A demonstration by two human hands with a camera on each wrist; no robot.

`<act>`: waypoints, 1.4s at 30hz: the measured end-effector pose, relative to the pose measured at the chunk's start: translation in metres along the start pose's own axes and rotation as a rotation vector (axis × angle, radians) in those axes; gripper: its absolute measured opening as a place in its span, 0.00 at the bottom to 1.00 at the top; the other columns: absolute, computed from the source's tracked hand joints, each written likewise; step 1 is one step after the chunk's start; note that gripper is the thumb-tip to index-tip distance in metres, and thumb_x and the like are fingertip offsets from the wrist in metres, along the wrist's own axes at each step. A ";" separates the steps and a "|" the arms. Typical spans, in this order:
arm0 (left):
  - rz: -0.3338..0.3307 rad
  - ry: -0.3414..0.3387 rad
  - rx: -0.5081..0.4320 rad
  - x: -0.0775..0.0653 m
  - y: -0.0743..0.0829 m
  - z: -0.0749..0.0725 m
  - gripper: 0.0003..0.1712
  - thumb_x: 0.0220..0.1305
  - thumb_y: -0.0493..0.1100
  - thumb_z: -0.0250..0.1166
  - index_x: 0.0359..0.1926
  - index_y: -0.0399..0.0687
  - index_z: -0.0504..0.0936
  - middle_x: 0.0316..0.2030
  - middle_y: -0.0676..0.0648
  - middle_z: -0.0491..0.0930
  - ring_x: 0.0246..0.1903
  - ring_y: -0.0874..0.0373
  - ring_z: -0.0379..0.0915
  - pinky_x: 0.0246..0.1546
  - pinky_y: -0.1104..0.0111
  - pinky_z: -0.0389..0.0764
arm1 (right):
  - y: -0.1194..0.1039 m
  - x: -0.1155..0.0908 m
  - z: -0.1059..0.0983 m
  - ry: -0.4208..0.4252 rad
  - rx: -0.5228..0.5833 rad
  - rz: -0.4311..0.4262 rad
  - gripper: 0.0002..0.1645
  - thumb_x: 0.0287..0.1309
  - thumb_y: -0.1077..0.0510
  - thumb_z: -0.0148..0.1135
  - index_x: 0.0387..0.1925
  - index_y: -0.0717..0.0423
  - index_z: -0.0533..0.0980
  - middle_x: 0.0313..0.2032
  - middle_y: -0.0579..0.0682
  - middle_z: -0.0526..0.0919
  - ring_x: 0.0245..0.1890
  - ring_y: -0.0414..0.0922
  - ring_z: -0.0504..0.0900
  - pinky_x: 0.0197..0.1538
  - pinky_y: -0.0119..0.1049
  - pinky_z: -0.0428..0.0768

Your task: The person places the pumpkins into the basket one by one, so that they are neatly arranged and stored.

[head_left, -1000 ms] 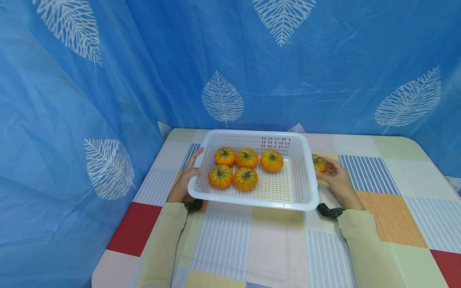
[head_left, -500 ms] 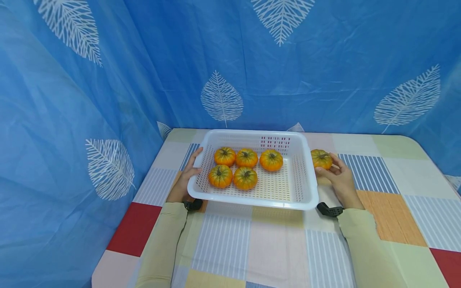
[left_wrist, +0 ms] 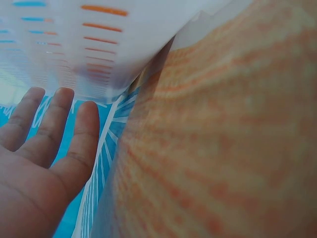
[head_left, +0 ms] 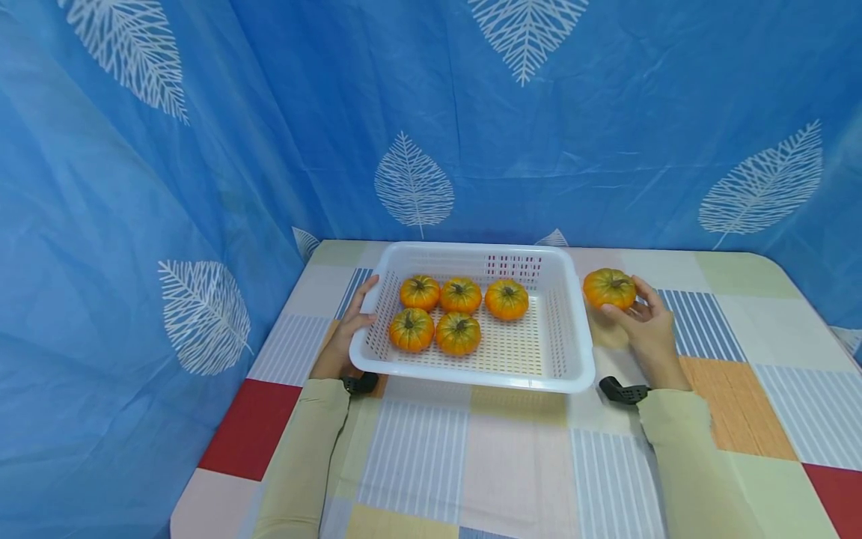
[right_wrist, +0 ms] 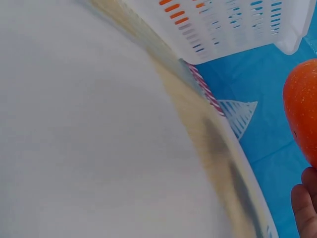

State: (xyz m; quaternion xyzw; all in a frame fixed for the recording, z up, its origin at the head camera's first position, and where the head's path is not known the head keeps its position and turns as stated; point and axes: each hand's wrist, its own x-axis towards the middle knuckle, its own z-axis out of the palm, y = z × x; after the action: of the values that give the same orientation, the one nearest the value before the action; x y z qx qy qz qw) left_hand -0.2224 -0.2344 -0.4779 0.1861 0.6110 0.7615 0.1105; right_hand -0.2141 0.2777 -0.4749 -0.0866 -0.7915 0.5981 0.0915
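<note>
My right hand (head_left: 651,327) holds a small orange pumpkin (head_left: 609,289) with thumb and fingers, just right of the basket and raised over the table. Part of that pumpkin (right_wrist: 303,109) and some fingertips show at the right edge of the right wrist view. The white plastic basket (head_left: 471,379) has several similar pumpkins (head_left: 507,300) grouped toward its left, stems up. At the basket's left end rests my left hand (head_left: 346,335), thumb and forefinger against the rim. In the left wrist view its fingers (left_wrist: 85,134) are extended beside the slotted basket wall (left_wrist: 101,54).
A patchwork checked cloth (head_left: 518,471) covers the table. Behind and to the left hangs a blue curtain (head_left: 525,165) with white leaf prints, close along the table's back edge. Black wrist cameras (head_left: 622,391) sit on both wrists.
My right hand has lifted the pumpkin from low beside the basket's right wall, moving it up and slightly right, so it shows whole. My left hand and the basket stay in place.
</note>
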 end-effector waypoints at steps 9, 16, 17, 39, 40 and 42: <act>0.010 -0.012 0.013 -0.001 0.001 -0.001 0.47 0.68 0.37 0.47 0.86 0.67 0.49 0.86 0.36 0.30 0.78 0.31 0.39 0.76 0.30 0.50 | -0.018 -0.003 -0.007 -0.009 0.030 -0.045 0.51 0.71 0.54 0.72 0.87 0.50 0.55 0.82 0.59 0.58 0.71 0.44 0.69 0.63 0.19 0.73; -0.011 0.010 0.027 -0.001 0.001 0.000 0.48 0.68 0.37 0.47 0.87 0.64 0.47 0.87 0.39 0.31 0.78 0.32 0.40 0.75 0.28 0.51 | -0.034 -0.007 -0.013 -0.059 0.202 -0.080 0.51 0.69 0.60 0.73 0.86 0.48 0.58 0.79 0.53 0.62 0.65 0.41 0.70 0.57 0.16 0.75; -0.013 0.012 0.029 -0.001 0.001 0.000 0.48 0.68 0.38 0.47 0.87 0.65 0.47 0.87 0.39 0.31 0.78 0.32 0.41 0.75 0.28 0.52 | -0.036 -0.008 -0.014 -0.065 0.162 -0.092 0.51 0.70 0.59 0.72 0.86 0.48 0.58 0.80 0.53 0.61 0.66 0.41 0.70 0.58 0.16 0.75; 0.008 0.002 0.004 0.000 -0.001 0.000 0.48 0.69 0.38 0.47 0.87 0.56 0.43 0.86 0.37 0.30 0.78 0.32 0.39 0.77 0.33 0.50 | -0.069 -0.023 -0.015 -0.277 -0.090 -0.374 0.49 0.61 0.74 0.73 0.80 0.67 0.63 0.66 0.36 0.71 0.56 0.28 0.77 0.58 0.15 0.73; 0.006 0.006 -0.002 0.000 -0.001 0.001 0.48 0.69 0.38 0.47 0.88 0.55 0.42 0.86 0.37 0.30 0.79 0.32 0.39 0.77 0.32 0.49 | -0.069 -0.024 -0.015 -0.284 -0.096 -0.384 0.49 0.60 0.74 0.74 0.80 0.67 0.63 0.66 0.35 0.71 0.55 0.28 0.77 0.58 0.15 0.73; -0.003 0.014 -0.005 0.001 0.000 0.003 0.49 0.69 0.38 0.47 0.88 0.54 0.41 0.87 0.38 0.31 0.79 0.32 0.39 0.77 0.31 0.48 | -0.071 -0.025 -0.014 -0.299 -0.118 -0.389 0.49 0.60 0.74 0.75 0.79 0.68 0.63 0.68 0.43 0.72 0.55 0.27 0.77 0.58 0.15 0.73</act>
State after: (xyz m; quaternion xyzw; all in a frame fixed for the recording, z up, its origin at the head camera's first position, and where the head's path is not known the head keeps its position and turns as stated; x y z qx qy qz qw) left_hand -0.2217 -0.2313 -0.4773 0.1799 0.6101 0.7641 0.1078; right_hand -0.1882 0.2660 -0.4041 0.1516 -0.8314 0.5283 0.0816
